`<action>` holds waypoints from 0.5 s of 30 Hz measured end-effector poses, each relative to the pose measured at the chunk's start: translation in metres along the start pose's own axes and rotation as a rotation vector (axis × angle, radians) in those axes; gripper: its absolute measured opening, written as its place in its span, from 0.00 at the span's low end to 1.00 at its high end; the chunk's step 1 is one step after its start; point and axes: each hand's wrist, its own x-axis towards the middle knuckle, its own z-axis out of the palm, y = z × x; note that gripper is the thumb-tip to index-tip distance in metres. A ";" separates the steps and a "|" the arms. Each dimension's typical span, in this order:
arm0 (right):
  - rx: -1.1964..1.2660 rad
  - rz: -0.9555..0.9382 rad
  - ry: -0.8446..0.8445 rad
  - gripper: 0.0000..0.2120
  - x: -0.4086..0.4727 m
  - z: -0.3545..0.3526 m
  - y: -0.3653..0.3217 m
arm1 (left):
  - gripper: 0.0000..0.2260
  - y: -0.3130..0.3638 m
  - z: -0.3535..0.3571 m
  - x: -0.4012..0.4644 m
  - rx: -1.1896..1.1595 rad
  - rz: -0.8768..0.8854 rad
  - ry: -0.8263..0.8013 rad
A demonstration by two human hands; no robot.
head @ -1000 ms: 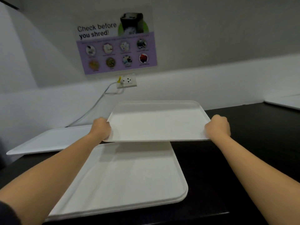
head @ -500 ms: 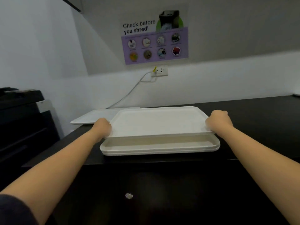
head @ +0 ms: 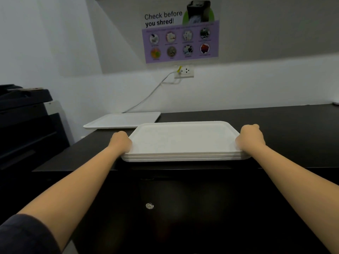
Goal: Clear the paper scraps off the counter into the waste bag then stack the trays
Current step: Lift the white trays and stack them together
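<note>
Holding the top tray (head: 183,138) by its two short sides, the left hand (head: 121,142) and the right hand (head: 251,137) curl their fingers round its edges. This tray sits on a stack of white trays (head: 183,158) near the front of the dark table (head: 284,132). One more tray (head: 121,120) lies alone behind, near the wall.

both arms outstretched — left hand (head: 120,142), right hand (head: 251,138) curled, gripping.
</note>
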 end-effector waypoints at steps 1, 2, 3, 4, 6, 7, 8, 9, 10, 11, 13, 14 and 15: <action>-0.011 -0.006 -0.001 0.11 0.002 0.001 0.001 | 0.09 0.000 0.001 0.001 0.001 0.000 0.003; -0.013 -0.005 -0.001 0.12 0.003 0.001 0.001 | 0.09 0.000 0.001 0.001 -0.002 0.000 0.009; -0.019 -0.004 -0.002 0.12 0.005 0.002 0.002 | 0.09 0.000 0.001 0.002 -0.008 0.002 0.017; -0.019 -0.003 -0.004 0.13 0.007 0.003 0.002 | 0.09 0.000 0.001 0.003 -0.015 0.004 0.025; -0.020 -0.001 -0.009 0.13 0.009 0.005 0.002 | 0.11 -0.001 0.001 0.004 -0.025 0.001 0.034; -0.020 -0.001 -0.008 0.13 0.010 0.006 0.002 | 0.11 -0.001 0.001 0.004 -0.026 0.001 0.037; -0.023 0.002 -0.009 0.13 0.011 0.006 0.002 | 0.12 -0.001 0.002 0.004 -0.027 -0.001 0.036; -0.027 -0.003 -0.009 0.13 0.010 0.006 0.001 | 0.12 -0.001 0.002 0.004 -0.027 -0.003 0.033; -0.030 -0.001 -0.013 0.13 0.010 0.005 0.002 | 0.12 -0.001 0.002 0.003 -0.025 -0.003 0.031; -0.030 -0.005 -0.016 0.13 0.010 0.005 0.002 | 0.12 0.000 0.001 0.002 -0.020 -0.001 0.026; -0.035 -0.006 -0.029 0.10 0.008 0.003 0.001 | 0.10 0.000 0.000 0.000 -0.016 0.012 0.013; -0.056 0.000 -0.033 0.07 0.008 0.002 0.000 | 0.09 0.001 -0.001 -0.001 -0.017 0.014 0.005; -0.095 -0.004 -0.037 0.03 0.005 0.000 -0.003 | 0.09 0.001 -0.003 -0.002 -0.017 0.017 -0.002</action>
